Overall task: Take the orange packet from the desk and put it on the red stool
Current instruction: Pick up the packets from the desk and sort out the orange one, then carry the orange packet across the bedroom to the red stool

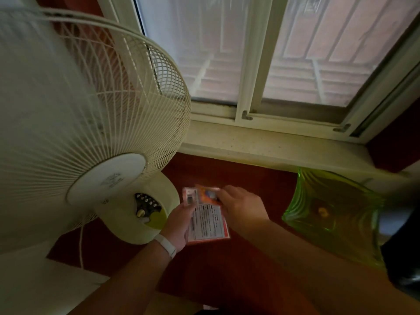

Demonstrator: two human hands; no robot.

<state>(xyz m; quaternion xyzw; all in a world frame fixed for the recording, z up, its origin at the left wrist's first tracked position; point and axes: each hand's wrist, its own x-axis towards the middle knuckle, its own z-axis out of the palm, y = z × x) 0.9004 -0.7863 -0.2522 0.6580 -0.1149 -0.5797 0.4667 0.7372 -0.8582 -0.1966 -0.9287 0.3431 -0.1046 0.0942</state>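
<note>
While both hands grip the orange packet (208, 218) at lower centre of the frame, the left hand (179, 226) pinching its left edge and the right hand (241, 208) its top, it hangs over a dark red surface. Loose fingers could drop it, or a swing could knock the fan (95, 123) or green dish (336, 214).

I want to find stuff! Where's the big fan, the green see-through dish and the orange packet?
big cream wire-cage fan (106, 178): head view, on its round white centre cap.
green see-through wavy dish (341, 196): head view, on its inner wall.
orange packet with printed white label (208, 223): head view, on the label.
</note>
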